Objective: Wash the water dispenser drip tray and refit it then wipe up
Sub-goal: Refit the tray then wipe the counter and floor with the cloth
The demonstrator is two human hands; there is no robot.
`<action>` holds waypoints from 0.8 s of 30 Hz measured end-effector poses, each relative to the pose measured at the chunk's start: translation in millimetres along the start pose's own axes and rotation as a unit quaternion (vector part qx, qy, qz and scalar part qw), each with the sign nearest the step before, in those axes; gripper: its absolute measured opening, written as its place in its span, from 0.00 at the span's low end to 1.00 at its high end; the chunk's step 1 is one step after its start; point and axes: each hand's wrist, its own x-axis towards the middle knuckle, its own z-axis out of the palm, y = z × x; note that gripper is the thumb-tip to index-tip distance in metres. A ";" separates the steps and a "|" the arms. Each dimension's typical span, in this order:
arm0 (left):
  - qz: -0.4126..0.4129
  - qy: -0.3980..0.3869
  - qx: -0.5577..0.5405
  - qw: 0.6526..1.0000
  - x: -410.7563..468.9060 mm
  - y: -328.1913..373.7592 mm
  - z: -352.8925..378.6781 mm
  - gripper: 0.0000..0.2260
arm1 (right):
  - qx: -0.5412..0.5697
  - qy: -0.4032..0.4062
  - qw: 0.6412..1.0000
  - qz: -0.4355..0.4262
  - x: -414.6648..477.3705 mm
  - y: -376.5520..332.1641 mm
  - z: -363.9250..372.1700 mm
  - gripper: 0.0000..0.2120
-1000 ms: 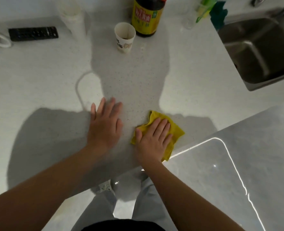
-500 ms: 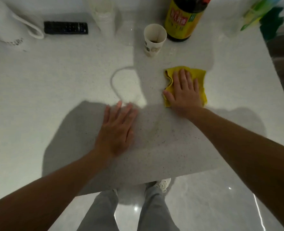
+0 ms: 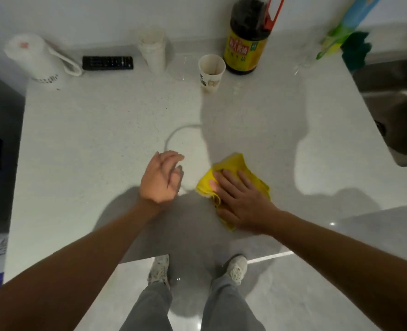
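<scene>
A yellow cloth (image 3: 231, 170) lies crumpled on the white speckled counter (image 3: 102, 139), near its front edge. My right hand (image 3: 242, 199) presses flat on the cloth with fingers spread, covering most of it. My left hand (image 3: 160, 177) hovers just left of the cloth, lifted off the counter, fingers loosely curled and holding nothing. No drip tray or water dispenser is in view.
At the back stand a white kettle (image 3: 34, 59), a black remote (image 3: 107, 62), stacked white cups (image 3: 152, 52), a paper cup (image 3: 211, 72) and a dark sauce bottle (image 3: 248, 37). A steel sink (image 3: 398, 108) is at the right. A green cloth (image 3: 355, 50) lies by it.
My right hand has dragged the yellow cloth back from near the paper cup toward the front edge. My left hand has lifted off the counter and curled.
</scene>
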 end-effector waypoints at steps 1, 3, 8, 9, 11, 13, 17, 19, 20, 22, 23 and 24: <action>-0.010 -0.002 -0.023 1.000 -4.0 -1.3 -5.2 0.15 | 0.021 -0.016 0.999 0.018 -12.1 -13.2 2.3 0.33; -0.001 -0.021 -0.033 0.999 -14.6 -7.8 -20.2 0.14 | 0.066 -0.037 0.995 0.069 -22.2 -23.3 -0.8 0.32; 0.110 -0.132 0.181 0.968 -57.8 -65.9 -74.2 0.22 | 0.028 -0.025 0.976 0.216 12.3 -1.0 -13.7 0.34; 0.116 -0.147 0.217 0.958 -67.2 -79.8 -84.7 0.24 | 0.004 -0.032 0.973 0.230 22.5 3.6 -14.2 0.33; 0.117 -0.171 0.262 0.943 -83.5 -103.5 -98.9 0.27 | -0.031 -0.045 0.970 0.236 39.5 6.5 -16.0 0.34; 0.117 -0.192 0.277 0.934 -91.8 -118.4 -103.0 0.29 | -0.025 -0.040 0.971 0.233 47.1 -4.3 -17.6 0.34; 0.134 -0.178 0.274 0.935 -93.0 -126.7 -96.1 0.29 | 0.000 -0.047 0.986 0.159 29.2 -77.5 -0.6 0.33; 0.135 -0.168 0.267 0.939 -93.7 -128.7 -94.4 0.29 | 0.021 -0.040 0.982 0.182 11.8 -118.3 11.7 0.33; 0.134 -0.164 0.265 0.941 -94.5 -129.8 -94.3 0.29 | 0.028 -0.034 0.978 0.204 3.8 -134.2 16.4 0.33; 0.141 -0.149 0.256 0.945 -97.0 -132.0 -93.8 0.29 | 0.040 -0.028 0.967 0.252 -10.1 -154.0 22.0 0.34; 0.145 -0.138 0.249 0.948 -98.5 -132.8 -93.5 0.28 | 0.044 -0.027 0.960 0.276 -15.2 -158.0 22.1 0.34; 0.148 -0.124 0.240 0.951 -100.1 -132.9 -93.2 0.28 | 0.045 -0.026 0.952 0.300 -18.3 -158.2 21.1 0.35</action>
